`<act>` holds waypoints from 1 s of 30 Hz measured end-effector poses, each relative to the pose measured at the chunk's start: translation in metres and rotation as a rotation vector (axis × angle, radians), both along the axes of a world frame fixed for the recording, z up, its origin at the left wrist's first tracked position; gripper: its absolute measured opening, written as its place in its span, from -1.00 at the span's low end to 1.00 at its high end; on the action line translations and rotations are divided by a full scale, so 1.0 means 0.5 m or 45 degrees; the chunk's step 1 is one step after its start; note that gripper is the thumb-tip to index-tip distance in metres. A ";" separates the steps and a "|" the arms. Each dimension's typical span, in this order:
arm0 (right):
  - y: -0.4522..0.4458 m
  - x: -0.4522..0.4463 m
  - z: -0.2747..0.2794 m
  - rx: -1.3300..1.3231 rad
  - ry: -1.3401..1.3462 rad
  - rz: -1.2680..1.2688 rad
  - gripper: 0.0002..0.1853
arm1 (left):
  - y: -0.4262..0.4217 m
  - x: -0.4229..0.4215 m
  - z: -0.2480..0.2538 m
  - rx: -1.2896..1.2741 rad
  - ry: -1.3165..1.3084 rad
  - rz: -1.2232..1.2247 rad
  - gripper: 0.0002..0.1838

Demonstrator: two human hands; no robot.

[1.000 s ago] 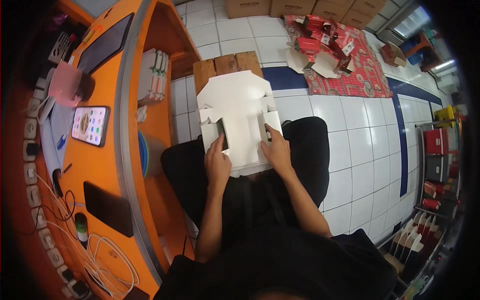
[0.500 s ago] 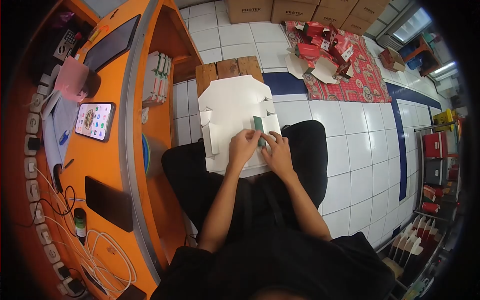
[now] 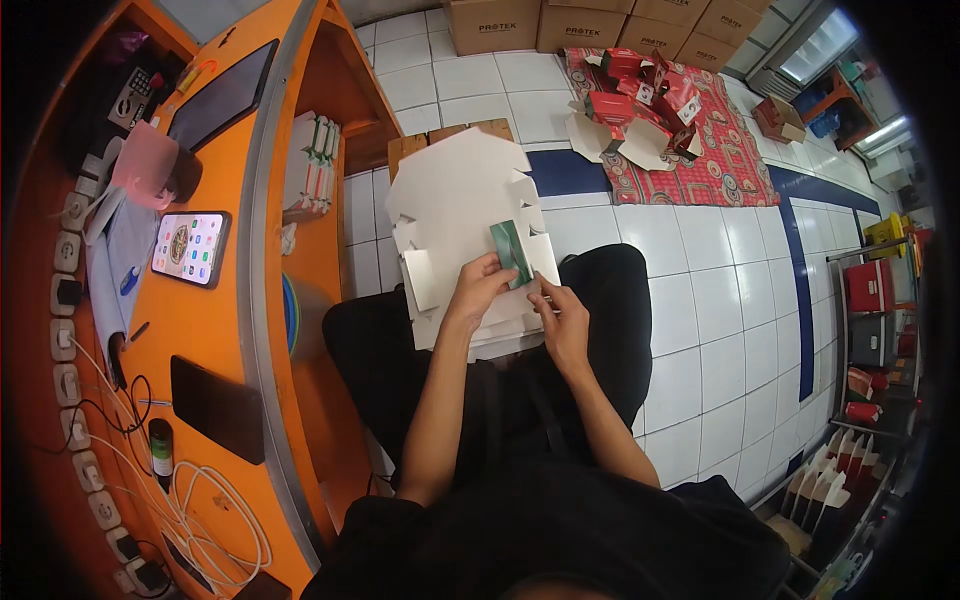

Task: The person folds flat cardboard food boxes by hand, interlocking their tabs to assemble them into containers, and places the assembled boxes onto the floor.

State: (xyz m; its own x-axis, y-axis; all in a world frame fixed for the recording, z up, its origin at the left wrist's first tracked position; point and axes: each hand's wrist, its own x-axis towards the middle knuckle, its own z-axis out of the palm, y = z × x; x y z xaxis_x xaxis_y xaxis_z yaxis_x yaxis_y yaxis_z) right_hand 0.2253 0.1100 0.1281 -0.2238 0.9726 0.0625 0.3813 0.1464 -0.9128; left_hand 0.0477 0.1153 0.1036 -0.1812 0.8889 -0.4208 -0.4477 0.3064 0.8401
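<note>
A flat white cardboard box blank (image 3: 455, 190) with cut and partly folded side flaps lies over my lap and a wooden bench (image 3: 408, 147). On its right side, a flap (image 3: 512, 250) is turned up, showing its green printed face. My left hand (image 3: 480, 290) grips the lower part of this green flap, thumb and fingers closed on it. Close beside it, my right hand (image 3: 562, 322) pinches the cardboard at the flap's lower right corner. A white flap (image 3: 420, 280) on the left side stands partly raised.
At my left, an orange counter (image 3: 225, 330) holds a lit phone (image 3: 190, 247), a dark tablet (image 3: 217, 408) and coiled white cables (image 3: 215, 510). Red boxes (image 3: 640, 105) lie on a patterned red mat (image 3: 700, 180). Brown cartons (image 3: 585, 25) stand behind; a rack (image 3: 868, 335) is at right.
The green flap has turned so more of its printed face shows. My right hand has moved slightly down, and the blank has shifted and tilted a little, its far edge rising in view.
</note>
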 end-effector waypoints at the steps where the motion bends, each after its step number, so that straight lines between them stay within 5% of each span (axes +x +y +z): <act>1: -0.001 -0.004 0.001 0.002 -0.001 -0.001 -0.66 | -0.001 0.004 0.001 0.036 0.048 -0.039 -0.72; 8: 0.007 -0.025 -0.016 0.082 -0.091 0.022 -0.65 | -0.007 0.030 -0.043 0.215 0.169 -0.121 -0.65; 12: 0.010 -0.039 -0.015 -0.203 0.178 -0.072 -0.66 | -0.018 0.033 -0.029 0.133 0.227 -0.117 -0.64; 18: 0.030 -0.043 -0.027 -0.398 0.090 -0.120 -0.58 | -0.025 0.025 0.031 -0.064 0.922 -0.585 -0.57; 21: 0.047 -0.033 -0.085 -0.256 -0.127 -0.037 -0.58 | -0.040 -0.001 0.039 0.108 1.158 -0.504 -0.59; 23: 0.051 -0.023 -0.105 -0.135 -0.264 0.036 -0.59 | -0.055 -0.044 0.105 0.196 1.189 -0.185 -0.60; 25: 0.056 -0.019 -0.082 -0.283 -0.187 0.013 -0.60 | -0.074 -0.108 0.140 0.130 1.634 0.150 -0.59; 28: 0.053 -0.006 -0.044 -0.157 -0.060 0.004 -0.61 | -0.102 -0.204 0.135 -0.260 1.553 0.309 -0.58; 30: 0.049 -0.004 -0.024 -0.157 -0.055 0.019 -0.60 | -0.114 -0.239 0.087 -0.280 0.725 0.006 -0.54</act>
